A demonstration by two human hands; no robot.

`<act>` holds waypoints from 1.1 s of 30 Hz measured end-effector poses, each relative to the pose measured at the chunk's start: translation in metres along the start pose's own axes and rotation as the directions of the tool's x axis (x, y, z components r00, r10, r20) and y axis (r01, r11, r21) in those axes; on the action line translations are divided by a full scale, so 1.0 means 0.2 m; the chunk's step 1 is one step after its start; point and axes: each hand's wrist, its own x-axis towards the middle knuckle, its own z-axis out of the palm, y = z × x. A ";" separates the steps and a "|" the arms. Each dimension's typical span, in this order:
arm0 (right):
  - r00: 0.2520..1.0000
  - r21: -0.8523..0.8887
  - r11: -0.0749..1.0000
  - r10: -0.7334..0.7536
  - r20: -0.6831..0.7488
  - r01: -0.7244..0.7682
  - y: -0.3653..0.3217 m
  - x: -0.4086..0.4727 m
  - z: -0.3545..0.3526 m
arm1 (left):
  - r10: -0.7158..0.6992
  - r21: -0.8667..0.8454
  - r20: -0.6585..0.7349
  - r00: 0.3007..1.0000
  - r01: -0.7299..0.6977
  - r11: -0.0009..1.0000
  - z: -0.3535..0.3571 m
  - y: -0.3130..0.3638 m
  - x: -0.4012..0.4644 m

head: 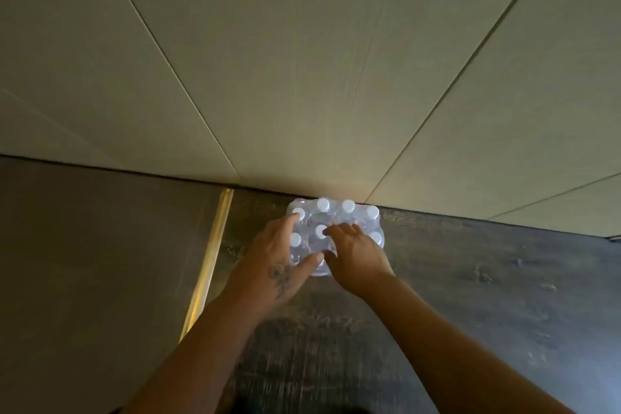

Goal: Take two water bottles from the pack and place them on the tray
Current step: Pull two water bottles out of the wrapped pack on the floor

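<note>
Both hands (279,265) on bottle pack (336,232)

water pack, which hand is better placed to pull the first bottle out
Probably the right hand: its fingertips sit at a middle cap of the water pack. The left hand lies spread over the pack's left side, better placed to steady it.
</note>
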 end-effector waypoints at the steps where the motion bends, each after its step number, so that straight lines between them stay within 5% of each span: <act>1: 1.000 -0.056 0.998 -0.026 -0.009 0.025 0.03 0.06 0.07 | 0.012 -0.024 0.005 1.000 -0.012 1.000 0.05 -0.05 0.06; 9: 0.986 -0.340 0.933 -0.150 -0.070 0.118 0.15 0.38 0.42 | 0.122 0.244 0.130 0.984 -0.151 0.958 0.19 -0.22 0.46; 17: 0.957 -0.256 0.949 -0.235 -0.173 0.187 0.12 0.36 0.17 | 0.023 0.057 0.146 0.989 -0.032 0.998 0.13 -0.27 0.53; 21: 0.896 -0.205 0.941 -0.323 -0.304 0.270 0.05 0.27 -0.13 | 0.134 -0.005 0.164 0.977 -0.135 0.991 0.19 -0.26 0.57; 25: 0.837 0.001 0.958 -0.249 -0.487 0.286 0.03 0.17 -0.38 | 0.176 -0.109 0.138 0.975 -0.162 0.981 0.27 -0.29 0.62; 30: 0.730 0.178 0.862 -0.272 -0.627 0.474 0.02 0.19 -0.46 | 0.144 -0.255 -0.052 0.988 -0.152 0.955 0.37 -0.24 0.66; 33: 0.748 0.438 0.792 -0.035 -0.662 0.425 0.09 0.27 -0.36 | 0.134 -0.316 -0.044 0.990 -0.141 0.938 0.36 -0.23 0.66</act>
